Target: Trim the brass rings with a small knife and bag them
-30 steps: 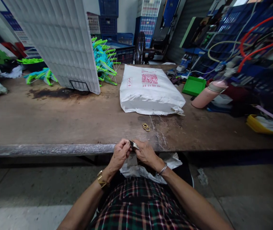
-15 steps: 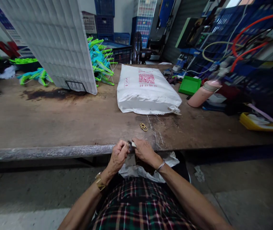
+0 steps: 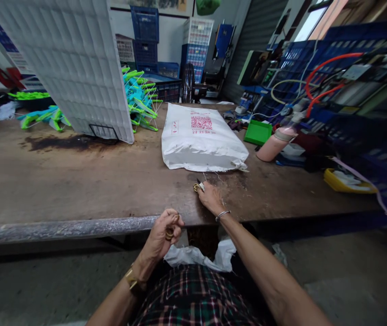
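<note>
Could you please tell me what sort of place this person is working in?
Probably a small workshop or factory packing area: stacked blue crates at the back, a worn worktable bearing a white sack, and red hoses among cluttered equipment.

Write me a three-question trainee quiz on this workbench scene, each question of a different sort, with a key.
1. True or false: the right hand is stretched forward onto the table, at the rubber bands.
2. What lies just beyond the right hand?
A. a white sack
B. a yellow tray
C. a green tray
3. Fill in: the left hand is curled near the table's ____ edge.

Key:
1. True.
2. A: the white sack; the yellow tray and green tray sit farther right.
3. Front.
</note>
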Demonstrator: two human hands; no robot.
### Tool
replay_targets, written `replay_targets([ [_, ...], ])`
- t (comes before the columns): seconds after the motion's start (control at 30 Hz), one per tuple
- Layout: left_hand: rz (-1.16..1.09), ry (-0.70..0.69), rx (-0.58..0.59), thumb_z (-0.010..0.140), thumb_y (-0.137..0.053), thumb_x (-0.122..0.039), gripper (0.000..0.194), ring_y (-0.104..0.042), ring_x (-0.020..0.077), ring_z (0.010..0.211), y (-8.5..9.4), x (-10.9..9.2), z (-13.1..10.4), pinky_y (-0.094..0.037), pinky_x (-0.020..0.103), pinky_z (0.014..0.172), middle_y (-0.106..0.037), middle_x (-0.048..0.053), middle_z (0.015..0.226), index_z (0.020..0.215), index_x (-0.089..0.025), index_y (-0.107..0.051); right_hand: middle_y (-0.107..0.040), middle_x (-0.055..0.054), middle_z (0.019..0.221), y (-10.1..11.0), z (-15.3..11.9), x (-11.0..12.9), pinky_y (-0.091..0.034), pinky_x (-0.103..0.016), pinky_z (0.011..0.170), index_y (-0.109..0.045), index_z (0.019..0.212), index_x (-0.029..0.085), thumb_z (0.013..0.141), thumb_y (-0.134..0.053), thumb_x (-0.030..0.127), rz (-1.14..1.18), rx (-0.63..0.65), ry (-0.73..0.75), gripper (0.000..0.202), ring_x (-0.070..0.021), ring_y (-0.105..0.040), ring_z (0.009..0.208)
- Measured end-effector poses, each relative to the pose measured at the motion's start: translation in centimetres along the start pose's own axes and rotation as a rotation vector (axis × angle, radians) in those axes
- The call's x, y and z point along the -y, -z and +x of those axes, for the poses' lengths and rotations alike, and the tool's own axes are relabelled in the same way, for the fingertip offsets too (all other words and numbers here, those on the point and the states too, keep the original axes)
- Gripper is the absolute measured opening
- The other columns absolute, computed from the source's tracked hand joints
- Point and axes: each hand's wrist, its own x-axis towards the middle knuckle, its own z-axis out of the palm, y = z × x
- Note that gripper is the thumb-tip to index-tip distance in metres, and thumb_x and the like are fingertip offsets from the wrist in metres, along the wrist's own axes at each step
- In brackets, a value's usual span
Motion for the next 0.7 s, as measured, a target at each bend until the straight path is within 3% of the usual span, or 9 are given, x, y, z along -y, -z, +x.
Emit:
replay_targets([
  [0.1,-0.106,0.082,0.003,0.066,-0.069,-0.032,0.031,-0.044,0.005,0.047,0.3,-0.1,0.0,-0.025,0.014,0.037,-0.055,-0.001,0.067,0.088,-0.017,-0.053,-0.065,-0.01,0.088,-0.3,0.0,0.4,-0.026,-0.028,0.057,-0.057,0.091,0.017,0.087,-0.037,0.029,-0.015,-0.001,0.027,0.024,-0.0192,-0.06,0.077],
  [0.27,-0.226,0.103,-0.052,0.06,-0.073,-0.031,0.029,-0.051,0.0079,0.057,0.9,-0.1,0.5,-0.027,0.014,0.038,-0.056,0.002,0.069,0.068,-0.013,-0.052,-0.061,-0.007,0.093,0.1,-0.8,1.0,-0.029,-0.027,0.06,-0.055,0.091,0.018,0.086,-0.04,0.026,-0.018,-0.04,0.09,0.018,-0.0174,-0.057,0.079],
  [0.4,-0.108,0.027,-0.08,0.061,-0.073,-0.033,0.031,-0.054,0.0104,0.06,1.2,0.0,1.1,-0.029,0.015,0.037,-0.057,0.002,0.07,0.066,-0.014,-0.05,-0.058,-0.005,0.095,0.2,-1.8,1.5,-0.031,-0.026,0.063,-0.054,0.092,0.019,0.085,-0.041,0.023,0.003,-0.073,0.24,0.015,-0.0155,-0.053,0.08],
  [0.6,0.146,-0.096,-0.183,0.06,-0.071,-0.044,0.037,-0.044,0.0057,0.046,1.2,-0.4,2.2,-0.026,0.014,0.035,-0.049,-0.005,0.055,0.072,-0.016,-0.05,-0.057,-0.004,0.087,-1.3,-3.5,2.7,-0.032,-0.025,0.065,-0.054,0.086,0.019,0.08,-0.045,0.018,0.161,-0.109,0.469,0.011,-0.0157,-0.05,0.077],
  [0.7,0.164,-0.093,-0.212,0.058,-0.072,-0.044,0.039,-0.041,0.0046,0.044,1.4,-0.7,2.4,-0.023,0.013,0.034,-0.048,-0.006,0.054,0.076,-0.016,-0.05,-0.057,-0.003,0.079,-1.8,-3.6,2.6,-0.034,-0.025,0.067,-0.053,0.081,0.019,0.082,-0.043,0.021,0.318,-0.108,0.481,0.011,-0.0153,-0.049,0.074],
])
